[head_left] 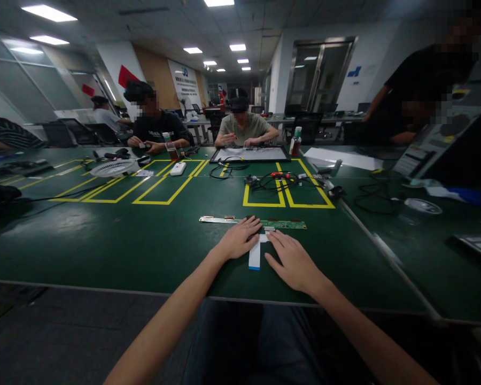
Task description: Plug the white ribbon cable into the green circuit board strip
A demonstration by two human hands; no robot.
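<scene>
A long, narrow green circuit board (288, 224) lies crosswise on the table in front of me. A white flat ribbon cable (255, 254) with a blue end runs from near the board's middle connector (269, 229) toward me. My left hand (240, 238) rests flat with its fingers stretched over the middle of the board, its thumb by the cable. To the right of the cable, my right hand (291, 259) has its fingers extended, the tips at the connector and the cable's bend. The thumb stands apart from the fingers. Part of the board is hidden under my left hand.
Yellow tape outlines (162, 202) mark the green table (104, 240). Beyond the board lie tangled black cables with a red-handled tool (280, 175). A white box (178, 169), bottles (295, 141) and a plastic cup (419, 211) stand around. People sit across the table; another person is at right.
</scene>
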